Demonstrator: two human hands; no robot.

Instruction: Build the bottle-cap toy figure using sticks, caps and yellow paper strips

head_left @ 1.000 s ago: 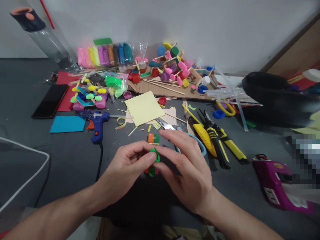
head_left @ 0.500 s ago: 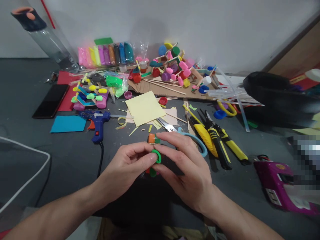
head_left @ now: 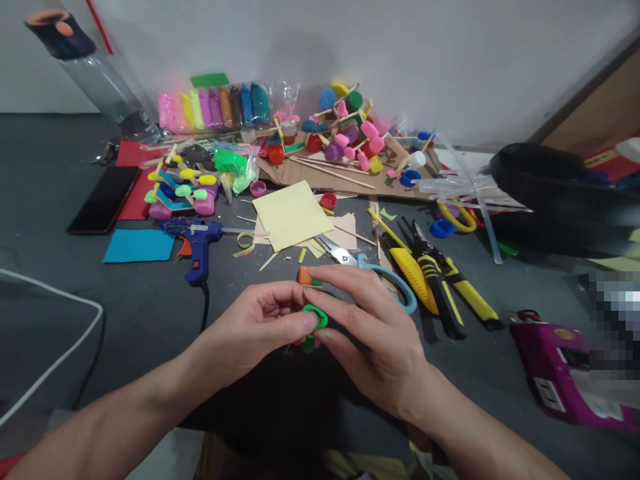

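Between my two hands, near the table's front edge, is a small bright green clay piece [head_left: 321, 313] shaped like a ring or curled disc. My left hand [head_left: 270, 320] pinches it with the thumb pressed on its face. My right hand [head_left: 370, 333] grips the same piece from the other side, fingers curved around it. An orange piece [head_left: 304, 275] with some green beside it shows just behind my fingertips. More green and reddish bits peek out below the fingers, mostly hidden by them.
A blue glue gun [head_left: 197, 250] lies left of yellow paper [head_left: 293, 217]. Scissors [head_left: 367, 262], a yellow cutter [head_left: 413, 277] and pliers [head_left: 437, 287] lie right. Colourful clay models [head_left: 350, 137] fill the back. A purple device [head_left: 555, 373] sits far right, a phone [head_left: 103, 200] far left.
The green piece has turned a little between my fingertips. My right fingers have shifted slightly left over the orange piece, hiding more of the green beside it.
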